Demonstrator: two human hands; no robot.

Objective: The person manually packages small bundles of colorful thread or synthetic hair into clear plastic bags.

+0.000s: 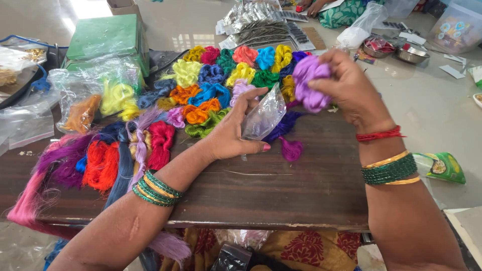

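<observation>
My right hand (351, 88) is closed around a bunch of light purple silk thread (310, 80), held above the far edge of a dark wooden board (281, 185). A small clear plastic pouch (263, 115) is held upright over the board by my left hand (233, 130), thumb and fingers pinching its side. The purple bunch hangs just above and to the right of the pouch mouth. A magenta thread tuft (291, 149) lies on the board below the pouch. Both wrists wear green and gold bangles.
Many coloured thread skeins (216, 85) cover the board's far and left parts. Clear bags with thread (85, 100) and green boxes (105, 37) sit at left. Packed pouches (256, 20), steel bowls (411, 52) and another person's hand (314, 6) lie beyond on the floor.
</observation>
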